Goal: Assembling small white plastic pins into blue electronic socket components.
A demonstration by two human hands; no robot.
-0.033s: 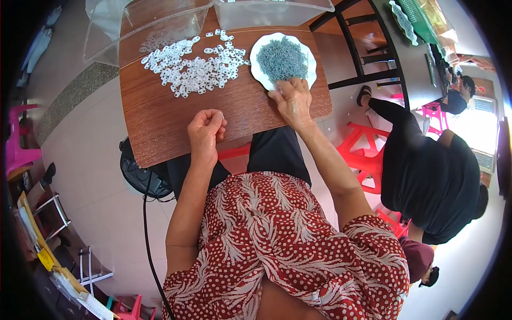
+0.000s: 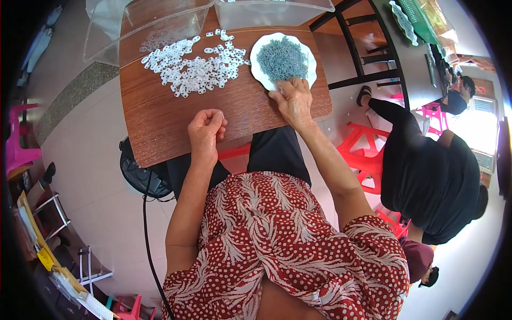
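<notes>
A scalloped white plate (image 2: 260,72) stands at the table's right side, holding a heap of small, thin blue-grey pieces (image 2: 282,57) that look like screws. At the heap's near edge my right hand (image 2: 295,103) reaches over the rim, fingers curled down and pressed together; whatever is between them is hidden. My left hand (image 2: 205,130) is above the table's front edge, thumb and fingers pinched. A tiny pale bit shows at its fingertips, too small to name. Beyond it lies a loose pile of small white oval plastic pieces (image 2: 194,74) with two holes each.
The brown wooden table (image 2: 160,125) has clear plastic bins (image 2: 272,15) along its far side. Red plastic stools (image 2: 362,141) and a person in black (image 2: 432,165) are to the right. A black cable (image 2: 146,229) hangs at lower left.
</notes>
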